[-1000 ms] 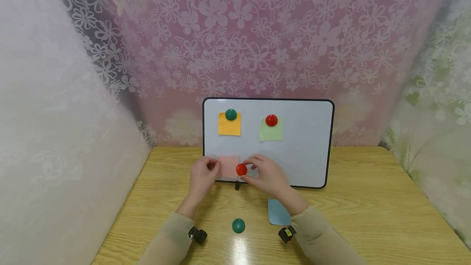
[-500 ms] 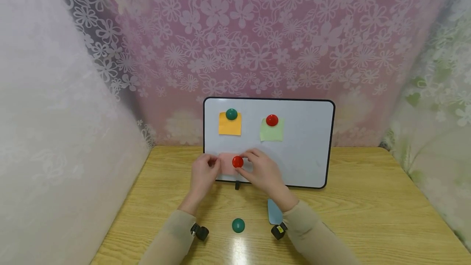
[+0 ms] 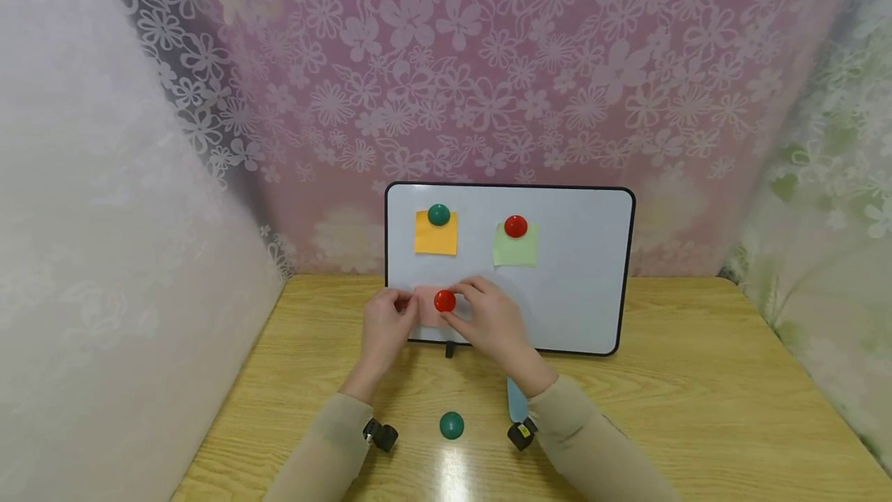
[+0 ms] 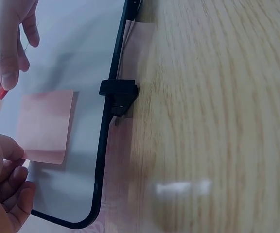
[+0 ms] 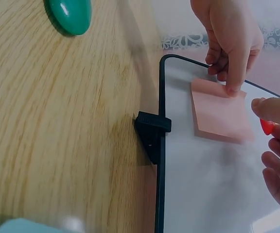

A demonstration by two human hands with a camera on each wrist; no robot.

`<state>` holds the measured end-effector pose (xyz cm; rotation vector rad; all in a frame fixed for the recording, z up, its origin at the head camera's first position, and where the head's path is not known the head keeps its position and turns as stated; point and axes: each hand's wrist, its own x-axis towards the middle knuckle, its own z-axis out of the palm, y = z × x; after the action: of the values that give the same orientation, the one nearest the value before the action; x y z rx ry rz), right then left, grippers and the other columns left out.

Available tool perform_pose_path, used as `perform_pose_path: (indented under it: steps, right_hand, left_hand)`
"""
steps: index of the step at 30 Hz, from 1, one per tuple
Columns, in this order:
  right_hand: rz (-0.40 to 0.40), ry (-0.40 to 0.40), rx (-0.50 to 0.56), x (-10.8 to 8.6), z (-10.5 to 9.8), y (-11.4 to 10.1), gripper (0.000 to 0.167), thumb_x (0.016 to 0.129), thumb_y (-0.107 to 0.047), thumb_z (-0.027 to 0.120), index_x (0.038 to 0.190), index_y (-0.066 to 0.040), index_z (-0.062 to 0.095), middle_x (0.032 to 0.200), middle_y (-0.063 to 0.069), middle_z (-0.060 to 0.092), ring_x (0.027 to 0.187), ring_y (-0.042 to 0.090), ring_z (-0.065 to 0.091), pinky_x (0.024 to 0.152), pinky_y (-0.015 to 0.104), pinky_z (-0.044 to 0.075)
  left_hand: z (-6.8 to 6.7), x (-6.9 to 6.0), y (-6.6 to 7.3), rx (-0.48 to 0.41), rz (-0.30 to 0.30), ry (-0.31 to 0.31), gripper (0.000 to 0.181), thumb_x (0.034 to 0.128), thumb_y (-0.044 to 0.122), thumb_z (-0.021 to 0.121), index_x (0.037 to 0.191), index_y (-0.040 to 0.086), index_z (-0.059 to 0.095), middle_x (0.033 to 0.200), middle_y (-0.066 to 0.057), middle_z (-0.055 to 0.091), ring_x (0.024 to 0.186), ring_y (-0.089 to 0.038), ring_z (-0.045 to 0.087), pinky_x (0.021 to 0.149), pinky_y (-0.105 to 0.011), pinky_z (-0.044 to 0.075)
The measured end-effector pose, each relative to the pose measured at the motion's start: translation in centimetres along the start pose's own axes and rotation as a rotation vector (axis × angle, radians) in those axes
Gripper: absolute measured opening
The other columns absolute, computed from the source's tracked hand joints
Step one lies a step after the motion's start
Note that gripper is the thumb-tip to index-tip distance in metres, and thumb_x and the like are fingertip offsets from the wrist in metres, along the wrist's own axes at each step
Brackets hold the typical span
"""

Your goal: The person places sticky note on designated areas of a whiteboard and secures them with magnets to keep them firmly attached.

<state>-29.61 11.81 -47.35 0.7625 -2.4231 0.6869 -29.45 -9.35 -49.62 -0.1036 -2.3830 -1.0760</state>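
Observation:
My left hand (image 3: 387, 325) pinches the left edge of a pink sticky note (image 4: 45, 125) and holds it against the lower left of a whiteboard (image 3: 571, 277). Between the thumb and fingers of my right hand (image 3: 492, 319) is a round red magnet (image 3: 444, 301), which overlaps the note in the head view. In the right wrist view a gap shows between that magnet and the note. Higher on the board, an orange note (image 3: 435, 240) sits under a green magnet (image 3: 438, 214). Beside it a pale green note (image 3: 516, 252) sits under another red magnet (image 3: 516, 226).
A loose green magnet (image 3: 451, 425) lies on the wooden table (image 3: 697, 393) in front of the board. Partly behind the right forearm lies a blue note (image 3: 516, 403). A black foot (image 3: 449, 349) supports the board's lower edge.
My right hand has moved left and slightly up with the red magnet, from the pink note's right edge to over the note. The pink note has risen a little along the board.

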Motion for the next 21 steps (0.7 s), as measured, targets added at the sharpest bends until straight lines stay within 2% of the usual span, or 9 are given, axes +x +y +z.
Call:
perform_pose_path:
  steps: [12, 21]
  right_hand:
    - [-0.036, 0.004, -0.032, 1.0, 0.5, -0.7, 0.041, 0.086, -0.031, 0.094, 0.117, -0.011, 0.078, 0.115, 0.003, 0.072, 0.103, 0.021, 0.068, 0.087, 0.034, 0.061]
    - [-0.056, 0.024, -0.075, 1.7, 1.1, -0.6, 0.036, 0.088, -0.033, 0.091, 0.113, -0.01, 0.079, 0.112, 0.004, 0.07, 0.097, 0.021, 0.067, 0.081, 0.032, 0.062]
  left_hand:
    - [-0.1, 0.1, 0.2, 0.002, -0.025, -0.009, 0.014, 0.0974, 0.014, 0.079, 0.089, 0.003, 0.079, 0.087, -0.007, 0.07, 0.079, -0.022, 0.062, 0.073, -0.036, 0.057]
    - [-0.1, 0.2, 0.1, 0.019, -0.027, -0.013, 0.014, 0.0979, 0.015, 0.079, 0.09, 0.003, 0.079, 0.088, -0.008, 0.071, 0.078, -0.022, 0.062, 0.072, -0.034, 0.058]
